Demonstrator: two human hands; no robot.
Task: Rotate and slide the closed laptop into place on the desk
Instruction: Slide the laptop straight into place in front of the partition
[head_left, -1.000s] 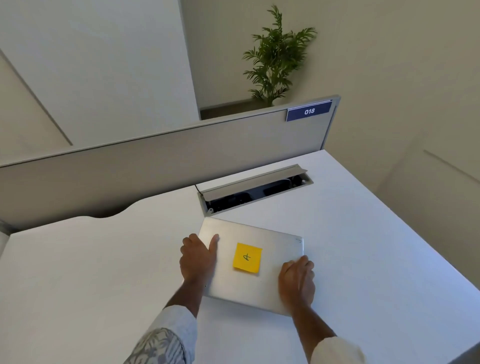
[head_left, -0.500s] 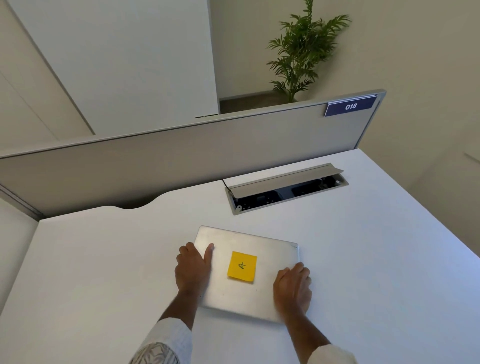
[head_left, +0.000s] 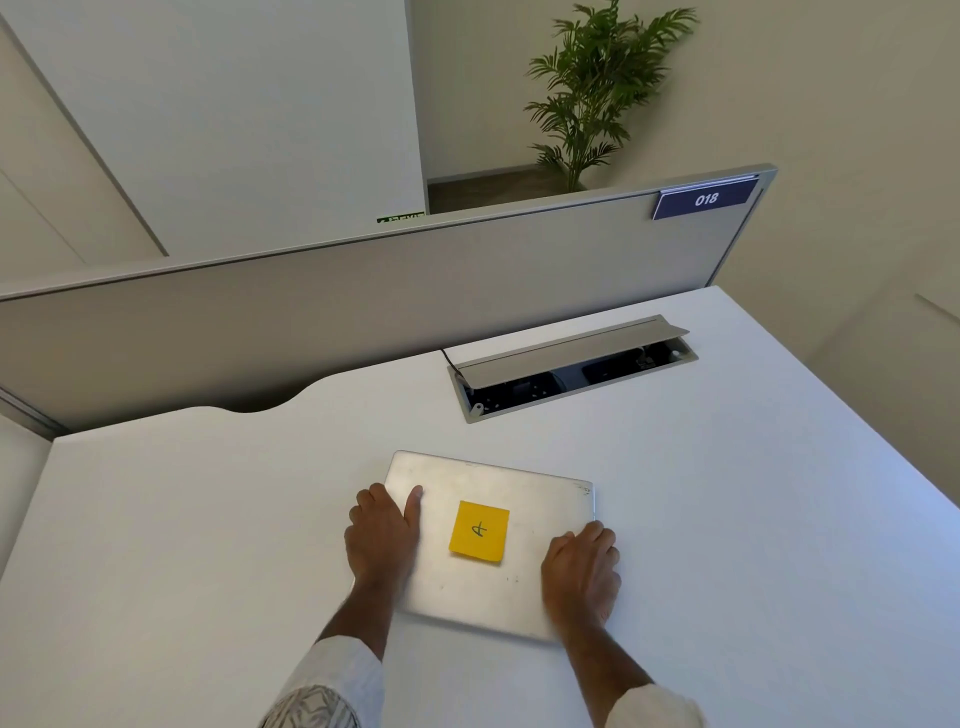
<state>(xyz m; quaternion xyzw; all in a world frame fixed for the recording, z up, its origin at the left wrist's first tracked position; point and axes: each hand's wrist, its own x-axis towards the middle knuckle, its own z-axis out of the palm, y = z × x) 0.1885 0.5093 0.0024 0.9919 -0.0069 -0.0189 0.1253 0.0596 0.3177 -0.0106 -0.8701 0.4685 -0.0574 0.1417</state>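
While you looked down at the white desk, the closed laptop lay flat near the middle of it, silver lid up and turned slightly askew to the near desk edge, well apart from the cable tray that sat open farther back. Your left hand rested on the laptop's left edge, palm down, with the thumb laid on the lid and the other fingers curled over the side; you were gripping that edge rather than lifting it. Your right hand covered the near right corner, fingers spread and bent down over the right edge, pressing and holding the casing there. Both of your forearms came in from the bottom of the view, each in a pale sleeve. A yellow sticky note with a handwritten mark sat stuck on the lid between your hands, touching neither. Behind the desk stood a grey partition, which carried a dark blue label reading 018 near its right end. Beyond the partition a green potted plant stood against a pale wall.
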